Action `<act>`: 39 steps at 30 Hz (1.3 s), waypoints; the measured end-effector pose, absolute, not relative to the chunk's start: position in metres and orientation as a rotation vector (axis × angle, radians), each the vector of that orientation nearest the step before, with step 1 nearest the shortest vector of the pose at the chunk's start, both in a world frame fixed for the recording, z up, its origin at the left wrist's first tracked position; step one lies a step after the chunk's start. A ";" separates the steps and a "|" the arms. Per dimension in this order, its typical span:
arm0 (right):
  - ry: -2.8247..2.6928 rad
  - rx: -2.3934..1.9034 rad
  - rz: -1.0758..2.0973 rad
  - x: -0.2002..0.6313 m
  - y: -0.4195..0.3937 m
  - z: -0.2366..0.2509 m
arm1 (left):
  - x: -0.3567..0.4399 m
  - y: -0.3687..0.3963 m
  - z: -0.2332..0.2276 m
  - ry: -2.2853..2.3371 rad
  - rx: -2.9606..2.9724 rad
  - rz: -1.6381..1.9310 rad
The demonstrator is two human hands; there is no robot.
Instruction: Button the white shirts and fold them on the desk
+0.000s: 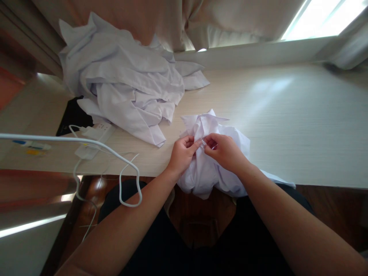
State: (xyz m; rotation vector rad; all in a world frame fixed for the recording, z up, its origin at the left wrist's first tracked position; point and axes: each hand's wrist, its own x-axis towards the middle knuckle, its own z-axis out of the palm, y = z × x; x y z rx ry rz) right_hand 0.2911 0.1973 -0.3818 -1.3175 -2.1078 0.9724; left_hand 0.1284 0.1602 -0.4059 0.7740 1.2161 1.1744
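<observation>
A white collared shirt [234, 140] lies bunched at the front edge of the desk, its lower part hanging over toward my lap. The collar points away from me. My left hand [184, 151] is closed on the front of the shirt just below the collar. Beside it, my right hand [220, 147] pinches the cloth between thumb and fingers, the two hands nearly touching. Whatever small detail sits between the fingertips, such as a button, is too small to make out.
A heap of white garments [126, 76] covers the desk's back left. Left of me are a power strip [97, 134], a black flat item [74, 115] and a white cable [71, 140] crossing near my left forearm. Behind the pale desk [287, 126] hang curtains [230, 19].
</observation>
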 end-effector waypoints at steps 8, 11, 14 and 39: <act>-2.126 -1.318 0.951 0.291 0.197 -0.383 | 0.129 0.161 -0.408 1.239 0.818 1.171; -2.126 -1.314 0.952 0.291 0.198 -0.383 | 0.129 0.162 -0.408 1.236 0.827 1.180; -2.131 -1.312 0.947 0.292 0.198 -0.382 | 0.130 0.162 -0.408 1.230 0.827 1.185; -2.156 -1.299 0.925 0.292 0.197 -0.381 | 0.130 0.161 -0.409 1.248 0.919 1.183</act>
